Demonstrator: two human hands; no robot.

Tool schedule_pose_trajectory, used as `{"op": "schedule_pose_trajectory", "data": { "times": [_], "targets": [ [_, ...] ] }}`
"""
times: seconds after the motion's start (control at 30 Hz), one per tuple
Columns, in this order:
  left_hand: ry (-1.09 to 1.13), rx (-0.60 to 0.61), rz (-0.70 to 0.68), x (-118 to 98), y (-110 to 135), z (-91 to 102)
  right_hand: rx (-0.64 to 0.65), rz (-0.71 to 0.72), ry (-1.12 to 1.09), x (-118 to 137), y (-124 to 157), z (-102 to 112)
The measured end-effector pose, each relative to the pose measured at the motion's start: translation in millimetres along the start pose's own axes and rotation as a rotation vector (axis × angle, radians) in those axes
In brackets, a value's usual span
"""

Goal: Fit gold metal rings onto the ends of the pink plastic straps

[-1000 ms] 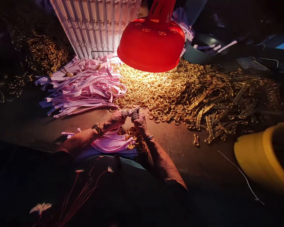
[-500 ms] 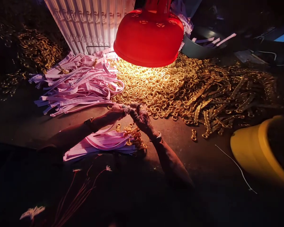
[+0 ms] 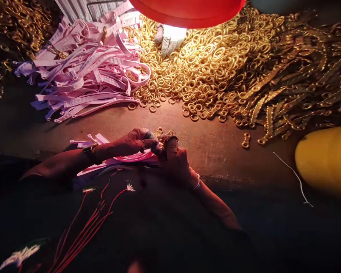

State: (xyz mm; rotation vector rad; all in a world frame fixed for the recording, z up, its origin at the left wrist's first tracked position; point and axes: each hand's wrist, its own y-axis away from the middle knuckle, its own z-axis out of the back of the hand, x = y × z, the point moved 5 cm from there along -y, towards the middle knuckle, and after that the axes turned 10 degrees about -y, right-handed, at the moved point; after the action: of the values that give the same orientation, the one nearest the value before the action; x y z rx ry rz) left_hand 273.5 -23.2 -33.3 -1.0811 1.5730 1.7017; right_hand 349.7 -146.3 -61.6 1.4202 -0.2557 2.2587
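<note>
- The small pinched item (image 3: 156,143) sits between my hands, above the table's near edge. It is too small and shadowed for me to identify.
- My left hand (image 3: 125,143) is clenched on it from the left. A grey fingertip wrap (image 3: 149,134) shows on that hand, and a wristwatch (image 3: 90,150) sits on the wrist.
- My right hand (image 3: 176,163) is clenched on it from the right, with a white bangle (image 3: 197,182) at the wrist.
- A small bunch of pink plastic straps (image 3: 130,159) lies directly beneath my hands. A small cluster of gold rings (image 3: 166,132) lies just beyond them.
- Progress: the main pile of pink straps (image 3: 88,68) and the heap of gold rings (image 3: 196,64) remain large, and only small lots are at my hands.
- Gold chain strips (image 3: 295,72) are heaped right of the rings. I cannot confirm whether they are finished.
- One gold link (image 3: 246,141) lies apart on the dark worktable (image 3: 216,159).
- A red lamp shade (image 3: 187,9) hangs over the heap, and a yellow tub (image 3: 326,159) stands at far right.
</note>
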Motion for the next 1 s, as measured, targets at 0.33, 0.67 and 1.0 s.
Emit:
{"op": "schedule_pose_trajectory", "data": {
  "times": [0.33,0.67,1.0],
  "targets": [
    [0.122,-0.083,-0.053,12,2,-8.8,0.133,0.064,-0.175,15,-7,0],
    [-0.041,-0.035,-0.092,4,-3,-4.0,0.316,0.136,0.048,18,-16,12],
    [-0.611,-0.405,-0.217,48,2,35.4,-0.311,-0.002,0.158,-69,-56,98]
  ]
}}
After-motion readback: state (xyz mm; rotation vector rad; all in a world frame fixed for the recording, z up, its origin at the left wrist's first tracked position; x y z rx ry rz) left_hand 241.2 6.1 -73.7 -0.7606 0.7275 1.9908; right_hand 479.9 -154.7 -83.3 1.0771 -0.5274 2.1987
